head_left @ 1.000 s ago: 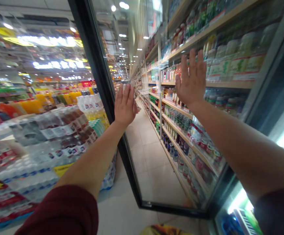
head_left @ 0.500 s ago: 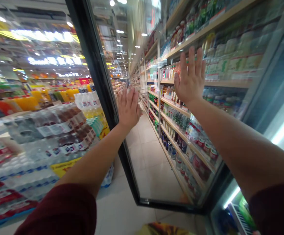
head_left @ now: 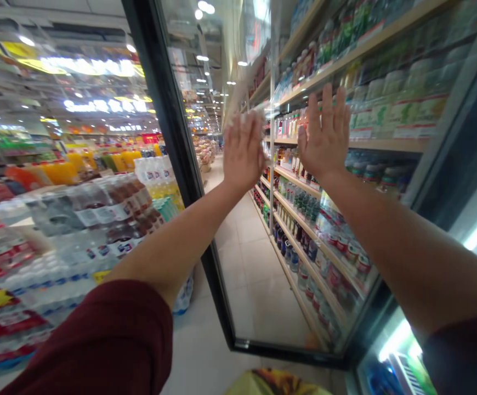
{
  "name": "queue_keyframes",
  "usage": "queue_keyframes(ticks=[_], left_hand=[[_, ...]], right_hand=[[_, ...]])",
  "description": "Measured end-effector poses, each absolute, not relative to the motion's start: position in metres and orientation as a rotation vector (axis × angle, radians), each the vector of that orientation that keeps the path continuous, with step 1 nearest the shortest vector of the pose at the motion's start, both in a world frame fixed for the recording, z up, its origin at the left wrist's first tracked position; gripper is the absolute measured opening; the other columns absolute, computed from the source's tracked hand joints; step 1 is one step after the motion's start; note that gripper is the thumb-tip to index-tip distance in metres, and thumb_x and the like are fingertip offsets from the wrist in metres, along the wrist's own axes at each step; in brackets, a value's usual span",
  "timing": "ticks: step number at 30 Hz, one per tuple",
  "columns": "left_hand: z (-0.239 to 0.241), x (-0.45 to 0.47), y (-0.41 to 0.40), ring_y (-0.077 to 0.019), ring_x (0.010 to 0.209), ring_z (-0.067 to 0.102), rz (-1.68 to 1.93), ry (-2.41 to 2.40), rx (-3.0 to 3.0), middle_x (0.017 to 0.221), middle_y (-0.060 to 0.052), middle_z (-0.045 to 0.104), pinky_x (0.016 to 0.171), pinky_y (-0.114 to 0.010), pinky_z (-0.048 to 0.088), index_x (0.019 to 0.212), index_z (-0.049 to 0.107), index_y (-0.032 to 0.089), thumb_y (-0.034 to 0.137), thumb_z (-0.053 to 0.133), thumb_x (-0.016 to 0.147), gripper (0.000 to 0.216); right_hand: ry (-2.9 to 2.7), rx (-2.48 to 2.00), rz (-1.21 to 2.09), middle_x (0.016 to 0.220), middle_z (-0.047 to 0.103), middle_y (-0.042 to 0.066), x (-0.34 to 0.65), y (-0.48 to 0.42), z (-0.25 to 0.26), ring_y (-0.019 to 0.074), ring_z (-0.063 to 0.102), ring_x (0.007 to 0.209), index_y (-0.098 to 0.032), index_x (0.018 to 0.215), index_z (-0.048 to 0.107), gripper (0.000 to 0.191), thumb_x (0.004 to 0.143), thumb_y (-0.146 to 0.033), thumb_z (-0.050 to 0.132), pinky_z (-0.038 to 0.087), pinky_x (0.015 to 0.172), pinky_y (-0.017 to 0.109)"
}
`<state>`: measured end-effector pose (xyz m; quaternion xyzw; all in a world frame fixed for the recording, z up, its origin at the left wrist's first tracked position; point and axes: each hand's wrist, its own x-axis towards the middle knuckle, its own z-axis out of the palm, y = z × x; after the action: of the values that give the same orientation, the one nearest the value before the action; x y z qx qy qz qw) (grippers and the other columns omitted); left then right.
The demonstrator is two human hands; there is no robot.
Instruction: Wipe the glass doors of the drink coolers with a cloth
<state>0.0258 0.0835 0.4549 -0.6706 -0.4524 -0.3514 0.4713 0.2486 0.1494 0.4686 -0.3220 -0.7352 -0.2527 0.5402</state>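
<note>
A glass door [head_left: 263, 302] with a black frame [head_left: 172, 126] stands swung out in front of me. My left hand [head_left: 242, 156] lies against the pane near its middle, its fingers stretched upward; a pale blur beside the fingertips cannot be made out. To its right, my right hand [head_left: 325, 140] is flat at the glass too, fingers extended and thumb apart. Neither hand visibly grips anything. Shelves of bottles [head_left: 411, 107] show through or in the pane behind my right hand; I cannot tell which are reflections.
Stacked packs of bottled drinks [head_left: 102, 214] fill the left side, with orange and yellow bottles [head_left: 74, 162] beyond. A lit cooler interior [head_left: 395, 351] shows at lower right. Something yellow and brown [head_left: 277, 381] is at the bottom edge, above the tiled floor [head_left: 205, 351].
My left hand has slid right and up across the pane, closer to my right hand. My right hand stays almost in place, and the view has shifted slightly.
</note>
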Motion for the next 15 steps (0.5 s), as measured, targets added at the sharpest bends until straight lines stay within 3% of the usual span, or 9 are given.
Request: queue_keyframes(ticks=[4, 6, 11, 13, 15], left_hand=[[0.460, 0.020, 0.081, -0.0232, 0.167, 0.015, -0.429, -0.948, -1.943, 0.177, 0.002, 0.031, 0.138, -0.050, 0.013, 0.173, 0.025, 0.028, 0.029, 0.035, 0.109, 0.064], [0.479, -0.004, 0.083, -0.0247, 0.168, 0.005, -0.614, -1.015, -1.770, 0.180, 0.002, 0.024, 0.139, -0.052, 0.007, 0.173, 0.028, 0.025, 0.034, 0.034, 0.111, 0.063], [0.483, -0.037, 0.087, -0.0261, 0.167, -0.012, -1.031, -1.200, -1.400, 0.183, 0.004, 0.002, 0.138, -0.057, -0.005, 0.175, 0.010, 0.018, 0.043, 0.029, 0.115, 0.068], [0.458, -0.029, 0.080, -0.0257, 0.167, -0.015, -0.872, -1.149, -1.518, 0.183, 0.002, 0.006, 0.138, -0.057, -0.002, 0.175, 0.012, 0.019, 0.040, 0.031, 0.114, 0.067], [0.434, -0.022, 0.068, -0.0215, 0.168, -0.007, -0.462, -0.982, -1.819, 0.181, 0.004, 0.019, 0.139, -0.052, 0.005, 0.174, 0.021, 0.026, 0.034, 0.033, 0.113, 0.063]], right_hand=[[-1.739, -0.763, -0.594, 0.181, 0.015, 0.008, 0.250, 0.150, 0.468, 0.0361, 0.006, 0.169, -0.016, 0.173, 0.027, 0.067, 0.113, -0.046, 0.028, 0.012, 0.135, 0.068], [-1.735, -0.744, -0.592, 0.181, 0.016, 0.008, 0.250, 0.151, 0.468, 0.0368, 0.007, 0.169, -0.017, 0.173, 0.027, 0.066, 0.113, -0.044, 0.028, 0.012, 0.134, 0.069], [-1.725, -0.714, -0.589, 0.181, 0.019, 0.009, 0.248, 0.155, 0.468, 0.0370, 0.008, 0.168, -0.016, 0.172, 0.029, 0.065, 0.112, -0.042, 0.031, 0.011, 0.134, 0.070], [-1.714, -0.717, -0.602, 0.181, 0.019, 0.011, 0.247, 0.157, 0.468, 0.0367, 0.008, 0.168, -0.013, 0.172, 0.030, 0.066, 0.112, -0.042, 0.031, 0.011, 0.135, 0.067], [-1.707, -0.717, -0.613, 0.180, 0.020, 0.011, 0.247, 0.158, 0.468, 0.0367, 0.009, 0.168, -0.014, 0.171, 0.030, 0.065, 0.112, -0.041, 0.032, 0.012, 0.135, 0.067]])
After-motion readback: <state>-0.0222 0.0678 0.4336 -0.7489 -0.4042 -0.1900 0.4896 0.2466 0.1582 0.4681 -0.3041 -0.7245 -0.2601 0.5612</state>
